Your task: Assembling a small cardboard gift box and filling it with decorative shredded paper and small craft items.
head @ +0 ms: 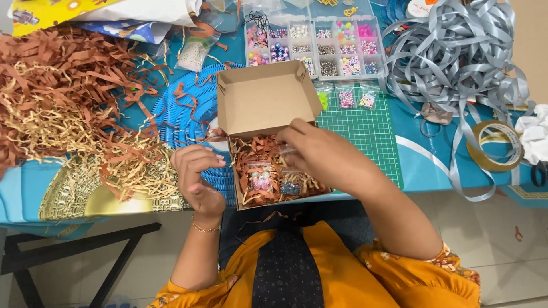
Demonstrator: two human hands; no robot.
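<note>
An open brown cardboard box lies at the table's front edge, its lid flap standing back. Inside are brown and tan paper shreds and two small clear bags of beads. My right hand reaches into the box from the right, its fingers pinching a small clear bag at the box's upper middle. My left hand rests just left of the box, fingers curled against its side wall, with nothing visibly in it.
A heap of brown and tan paper shreds covers the left of the table. A clear compartment bead organiser sits behind the box. A green cutting mat, tangled grey ribbon and a tape roll lie to the right.
</note>
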